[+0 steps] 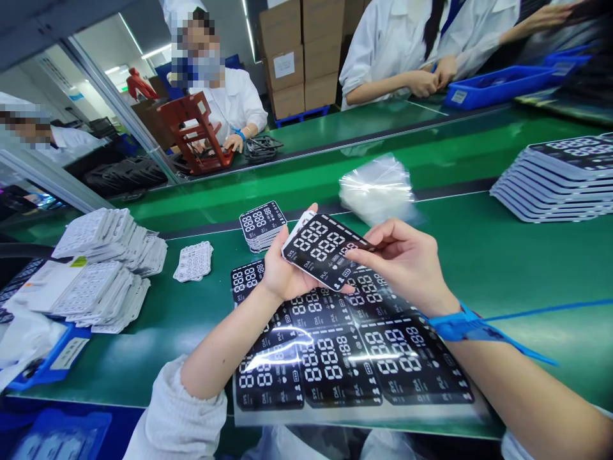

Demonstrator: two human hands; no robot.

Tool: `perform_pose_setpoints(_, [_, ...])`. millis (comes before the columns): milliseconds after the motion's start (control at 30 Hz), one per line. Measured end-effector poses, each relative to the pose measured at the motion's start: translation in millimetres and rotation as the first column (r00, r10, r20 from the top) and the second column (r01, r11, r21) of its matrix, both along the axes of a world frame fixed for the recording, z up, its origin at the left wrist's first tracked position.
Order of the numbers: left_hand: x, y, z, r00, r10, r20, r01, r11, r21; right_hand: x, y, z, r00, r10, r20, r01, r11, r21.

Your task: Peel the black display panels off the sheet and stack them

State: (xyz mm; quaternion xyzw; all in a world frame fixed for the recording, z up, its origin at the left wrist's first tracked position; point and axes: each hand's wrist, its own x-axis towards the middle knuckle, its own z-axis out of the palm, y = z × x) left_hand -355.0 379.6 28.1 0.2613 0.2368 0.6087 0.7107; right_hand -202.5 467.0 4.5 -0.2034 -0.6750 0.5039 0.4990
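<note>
My left hand (281, 273) holds a white plate, its edge just showing, under a black display film (322, 250) printed with white digits. The film lies tilted over the plate; whether it is stuck down I cannot tell. At the film's right edge, my right hand (409, 263) pinches it between thumb and fingers. A blue wrist strap (462, 322) with a cord is around my right wrist. Below both hands lies a glossy sheet (335, 370) of several such black films. Beyond my left hand stands a small stack of film-faced plates (262, 225).
White cut-out plates (108, 255) are piled at left, with a few more plates (193, 260) nearer. A tall stack of film-faced panels (560, 182) stands at right. Clear plastic bags (377, 185) lie behind my hands. Co-workers sit across the green bench (517, 262), near a blue bin (498, 88).
</note>
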Motion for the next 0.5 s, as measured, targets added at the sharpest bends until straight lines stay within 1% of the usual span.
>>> perform_pose_setpoints(167, [0.2,-0.7,1.3,0.999,-0.001,-0.033,0.0,1.0,-0.013,0.9,-0.9,-0.3,0.999,0.0,0.033,0.001,1.0,-0.015])
perform_pose_setpoints(333, [0.3,-0.6,-0.8,0.999,-0.009,-0.038,0.009,1.0,0.008,0.8,0.2,-1.3,0.998,0.008,0.056,-0.006,1.0,-0.025])
perform_pose_setpoints(433, [-0.7,0.2,-2.3,0.999,-0.016,-0.036,0.016,1.0,0.021,0.8,0.8,-1.8,0.997,0.003,0.078,-0.003,1.0,-0.002])
perform_pose_setpoints(500, [-1.4,0.5,-2.5,0.999,-0.014,-0.052,0.015,1.0,0.024,1.1,0.5,-1.7,0.994,-0.018,0.107,0.013,0.999,0.044])
